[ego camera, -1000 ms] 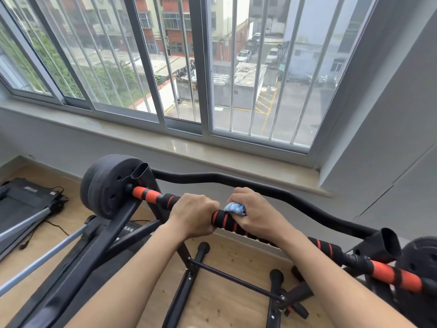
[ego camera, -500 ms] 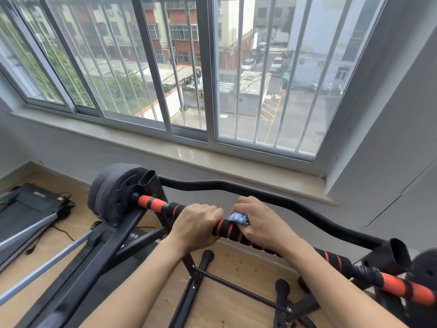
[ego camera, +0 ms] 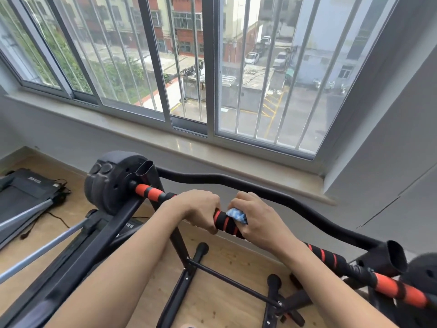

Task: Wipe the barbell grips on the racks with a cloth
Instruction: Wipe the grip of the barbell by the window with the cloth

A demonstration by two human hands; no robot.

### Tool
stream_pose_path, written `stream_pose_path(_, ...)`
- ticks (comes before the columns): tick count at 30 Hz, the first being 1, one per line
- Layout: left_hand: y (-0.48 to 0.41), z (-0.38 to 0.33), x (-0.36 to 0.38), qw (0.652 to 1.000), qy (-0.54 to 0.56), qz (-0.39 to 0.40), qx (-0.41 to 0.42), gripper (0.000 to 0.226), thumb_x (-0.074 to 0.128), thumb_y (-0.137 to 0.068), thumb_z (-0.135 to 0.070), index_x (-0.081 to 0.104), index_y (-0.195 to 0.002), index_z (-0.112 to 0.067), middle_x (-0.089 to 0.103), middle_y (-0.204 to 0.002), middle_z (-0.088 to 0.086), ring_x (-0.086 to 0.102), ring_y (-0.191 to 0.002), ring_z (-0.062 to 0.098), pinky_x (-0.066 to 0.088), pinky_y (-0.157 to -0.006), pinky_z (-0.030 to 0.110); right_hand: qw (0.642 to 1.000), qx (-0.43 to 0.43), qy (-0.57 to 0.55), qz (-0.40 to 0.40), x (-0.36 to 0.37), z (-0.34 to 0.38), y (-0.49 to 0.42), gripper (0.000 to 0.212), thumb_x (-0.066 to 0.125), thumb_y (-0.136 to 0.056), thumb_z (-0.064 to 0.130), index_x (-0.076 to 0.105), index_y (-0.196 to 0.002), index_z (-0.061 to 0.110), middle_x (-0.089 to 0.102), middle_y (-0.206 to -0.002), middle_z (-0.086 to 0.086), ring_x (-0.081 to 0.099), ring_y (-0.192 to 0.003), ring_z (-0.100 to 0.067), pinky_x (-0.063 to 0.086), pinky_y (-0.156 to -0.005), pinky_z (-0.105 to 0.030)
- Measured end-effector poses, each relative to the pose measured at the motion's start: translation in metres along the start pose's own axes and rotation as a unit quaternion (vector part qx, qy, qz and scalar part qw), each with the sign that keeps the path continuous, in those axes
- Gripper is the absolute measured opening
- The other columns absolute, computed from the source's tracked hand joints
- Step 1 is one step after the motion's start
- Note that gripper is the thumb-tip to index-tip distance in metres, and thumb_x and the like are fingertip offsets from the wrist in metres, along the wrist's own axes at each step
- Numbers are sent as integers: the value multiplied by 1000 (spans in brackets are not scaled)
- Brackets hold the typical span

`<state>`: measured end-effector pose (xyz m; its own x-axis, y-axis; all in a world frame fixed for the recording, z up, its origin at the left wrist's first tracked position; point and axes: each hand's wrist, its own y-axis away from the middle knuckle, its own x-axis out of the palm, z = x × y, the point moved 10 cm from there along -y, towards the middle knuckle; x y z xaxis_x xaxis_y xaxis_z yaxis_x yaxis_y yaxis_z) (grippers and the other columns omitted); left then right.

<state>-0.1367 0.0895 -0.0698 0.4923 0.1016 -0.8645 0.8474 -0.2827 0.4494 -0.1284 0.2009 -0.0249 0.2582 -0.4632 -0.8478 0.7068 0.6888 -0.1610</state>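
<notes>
A barbell with black and red foam grips (ego camera: 224,221) lies across a black rack (ego camera: 146,171), running from upper left to lower right. My left hand (ego camera: 201,209) is wrapped around the bar's grip left of centre. My right hand (ego camera: 257,221) presses a small blue-and-white cloth (ego camera: 236,215) onto the grip just to the right of it, and most of the cloth is hidden under the fingers. A black weight plate (ego camera: 111,183) sits on the bar's left end, and part of another plate (ego camera: 425,273) shows at the right edge.
A curved black bar (ego camera: 272,192) runs behind the barbell between the rack's two cups. The rack's legs and crossbar (ego camera: 231,282) stand on the wooden floor below. A folded treadmill (ego camera: 26,192) lies at left. Window sill (ego camera: 189,145) and barred window are ahead, grey wall at right.
My right hand with the cloth has slid a little left along the grip, closer to my left hand. The view has shifted slightly, so the barbell sits lower and further right in frame.
</notes>
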Motion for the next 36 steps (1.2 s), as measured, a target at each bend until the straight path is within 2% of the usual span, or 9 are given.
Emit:
stream_pose_path(4, 21, -15, -8, 941, -167, -290, 52, 18, 68, -76, -43, 57, -81, -28, 65, -72, -7, 59, -61, 17, 43, -57, 31, 1000, -7, -14, -1, 1, -2, -2, 12, 57, -93, 36, 62, -101, 29, 52, -100, 16, 48, -95, -7, 51, -77, -29)
stream_pose_path(7, 32, -17, 1, 912, -149, -379, 46, 17, 73, -75, -32, 58, -79, -24, 66, -70, -4, 63, -61, 21, 48, -60, 32, 1000, -12, -10, 0, 2, 2, -4, 10, 59, -94, 31, 63, -101, 27, 52, -101, 14, 48, -95, -7, 51, -78, -28)
stream_pose_path(11, 17, -12, -5, 941, -168, -293, 5, 12, 65, -78, -40, 61, -81, -29, 67, -71, -8, 61, -60, 18, 41, -58, 29, 999, -38, -4, 5, 0, 10, 0, 11, 64, -92, 24, 62, -103, 25, 51, -102, 14, 49, -95, -8, 51, -78, -28)
stream_pose_path(15, 4, -10, -3, 986, -111, -123, -10, 17, 67, -81, -42, 63, -86, -26, 65, -77, -5, 62, -67, 18, 48, -62, 32, 995, -86, 47, 12, 7, 25, 2, 25, 71, -88, 17, 61, -109, 25, 51, -106, 13, 45, -97, -8, 46, -74, -21)
stream_pose_path(19, -5, -4, 5, 1000, -24, 2, -15, 21, 76, -76, -39, 66, -88, -24, 68, -76, -3, 65, -69, 17, 56, -62, 36, 995, -88, 49, 25, 5, 25, 7, 26, 72, -88, 18, 63, -112, 26, 51, -107, 15, 44, -99, -6, 39, -72, -14)
stream_pose_path(22, 2, -7, -4, 995, -42, -93, 17, 24, 71, -70, -42, 63, -89, -30, 67, -77, -7, 64, -70, 15, 55, -65, 34, 999, -50, 15, 12, -11, 5, 7, 19, 67, -92, 23, 64, -110, 28, 52, -104, 18, 48, -100, -5, 46, -78, -19)
stream_pose_path(27, 34, -32, -1, 938, -85, -323, 92, 21, 57, -74, -44, 53, -86, -27, 63, -80, -6, 61, -76, 20, 47, -69, 37, 998, 59, -34, 9, -11, -33, 6, 5, 63, -92, 30, 68, -91, 28, 60, -91, 14, 58, -86, -5, 54, -76, -35)
stream_pose_path(32, 25, -40, 4, 916, -137, -373, 47, 17, 69, -72, -37, 55, -71, -26, 64, -65, -5, 61, -58, 23, 40, -59, 30, 997, 77, -29, 8, -2, -24, 10, 7, 59, -89, 29, 63, -84, 27, 58, -89, 12, 56, -83, -7, 51, -70, -28)
stream_pose_path(36, 17, -35, -2, 942, -163, -294, -10, 19, 65, -77, -42, 55, -71, -27, 61, -64, -5, 53, -56, 22, 34, -59, 30, 998, 58, -2, -10, -4, -18, 16, 3, 61, -92, 25, 61, -89, 24, 54, -93, 13, 51, -89, -8, 50, -75, -28)
